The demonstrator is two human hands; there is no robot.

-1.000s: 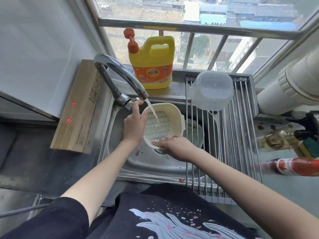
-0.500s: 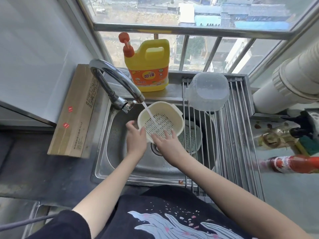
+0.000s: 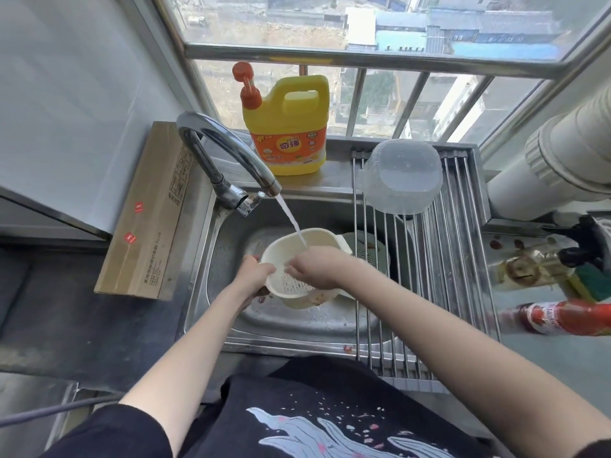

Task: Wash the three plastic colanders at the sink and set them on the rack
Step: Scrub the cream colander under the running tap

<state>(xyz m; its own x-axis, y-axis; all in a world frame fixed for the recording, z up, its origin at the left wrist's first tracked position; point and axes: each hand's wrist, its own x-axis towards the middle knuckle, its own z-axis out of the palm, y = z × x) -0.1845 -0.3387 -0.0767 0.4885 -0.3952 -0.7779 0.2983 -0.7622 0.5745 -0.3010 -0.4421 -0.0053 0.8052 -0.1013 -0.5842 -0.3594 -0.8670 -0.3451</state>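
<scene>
detergent jug (image 3: 287,127) | label: "奇强" | cardboard box (image 3: 145,216) | print: "PLUS"

Three colanders at the sink: one cream (image 3: 297,259) under the running tap, one (image 3: 370,256) lying in the basin beneath the rack bars, one translucent (image 3: 401,176) upturned on the far rack. Two hands (image 3: 254,271) (image 3: 317,267) on the cream one. One yellow detergent jug (image 3: 287,127) far, one cardboard box (image 3: 148,213) left, two bottles (image 3: 529,269) (image 3: 562,317) right.
</scene>
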